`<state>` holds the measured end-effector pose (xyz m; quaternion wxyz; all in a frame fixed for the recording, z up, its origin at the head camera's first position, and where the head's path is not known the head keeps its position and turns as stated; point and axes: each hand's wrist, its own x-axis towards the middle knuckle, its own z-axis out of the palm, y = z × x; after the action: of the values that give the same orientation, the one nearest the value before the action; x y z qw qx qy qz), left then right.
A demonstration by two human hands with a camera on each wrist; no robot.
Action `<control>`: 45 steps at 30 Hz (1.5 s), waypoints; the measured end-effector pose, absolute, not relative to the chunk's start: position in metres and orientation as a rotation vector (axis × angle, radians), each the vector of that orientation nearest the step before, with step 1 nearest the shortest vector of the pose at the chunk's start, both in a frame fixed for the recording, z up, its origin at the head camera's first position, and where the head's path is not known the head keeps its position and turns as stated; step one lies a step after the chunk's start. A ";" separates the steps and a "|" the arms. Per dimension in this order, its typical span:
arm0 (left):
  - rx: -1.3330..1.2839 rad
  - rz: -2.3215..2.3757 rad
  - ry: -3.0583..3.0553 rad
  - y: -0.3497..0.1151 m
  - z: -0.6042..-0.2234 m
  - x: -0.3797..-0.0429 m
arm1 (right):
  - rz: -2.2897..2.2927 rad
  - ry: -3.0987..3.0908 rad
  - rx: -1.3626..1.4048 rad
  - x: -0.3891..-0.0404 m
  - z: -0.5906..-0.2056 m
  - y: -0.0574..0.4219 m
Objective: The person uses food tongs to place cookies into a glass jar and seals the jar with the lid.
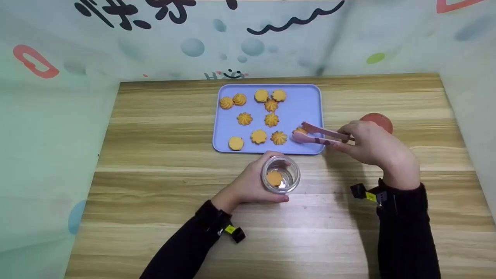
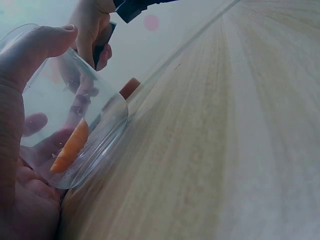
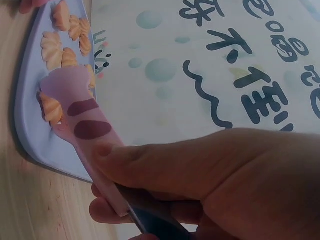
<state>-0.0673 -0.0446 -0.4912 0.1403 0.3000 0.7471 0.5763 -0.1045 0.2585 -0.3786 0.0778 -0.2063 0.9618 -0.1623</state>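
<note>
My left hand [image 1: 257, 180] grips a clear glass jar [image 1: 293, 176] just in front of the tray, thumb on the near side. One cookie [image 1: 274, 178] lies at the bottom of the jar; in the left wrist view that cookie [image 2: 70, 150] leans against the glass. My right hand [image 1: 372, 145] pinches pink tongs [image 1: 323, 131] at the tray's right side. Between the tong tips sits a cookie [image 1: 300, 131], partly hidden by them. In the right wrist view the tongs [image 3: 82, 107] overlap a ridged cookie [image 3: 50, 107] at the tray's corner.
A lavender tray [image 1: 302, 100] at the back of the wooden table [image 1: 162, 162] bears several cookies, some ridged side up, others flat side up. A round red lid [image 1: 379, 121] lies beyond my right hand. A printed cloth backdrop [image 1: 162, 50] stands behind the table.
</note>
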 end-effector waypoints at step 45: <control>0.803 1.600 2.143 -0.049 -0.456 -0.059 | -0.801 2.816 -1.177 -0.074 -0.332 0.260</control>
<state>-0.0594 -0.0485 -0.4561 0.1738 0.2832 0.7558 0.5643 -0.0736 0.2595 -0.3321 -0.0069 -0.3730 0.8924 -0.2539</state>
